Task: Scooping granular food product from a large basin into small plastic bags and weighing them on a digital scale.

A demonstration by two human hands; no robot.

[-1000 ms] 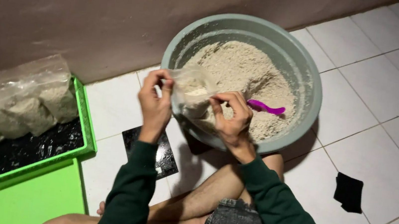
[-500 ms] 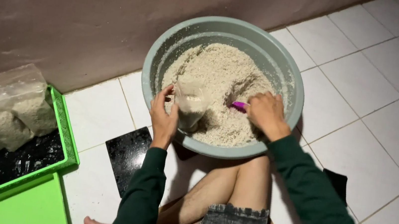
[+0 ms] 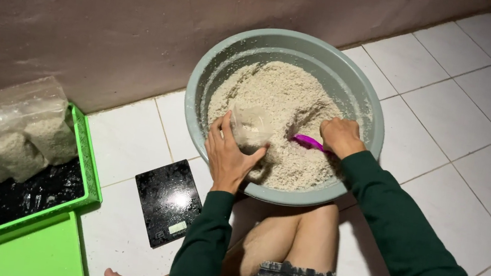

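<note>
Clear bag [image 3: 251,125] in left hand [image 3: 228,154], pink scoop [image 3: 308,142] in right hand [image 3: 339,136]

The right hand [image 3: 339,136] covers the handle of a pink scoop [image 3: 308,142], whose bowl end is buried in pale grain. The green crate [image 3: 86,169] and its clear filled bags [image 3: 8,135] run off the left edge. The black scale's [image 3: 167,200] small display is too tiny to read.

A floor [image 3: 458,113] of white square tiles with dark joints is seen from three to six o'clock. A rough brownish wall [image 3: 117,18] is met at twelve o'clock.
</note>
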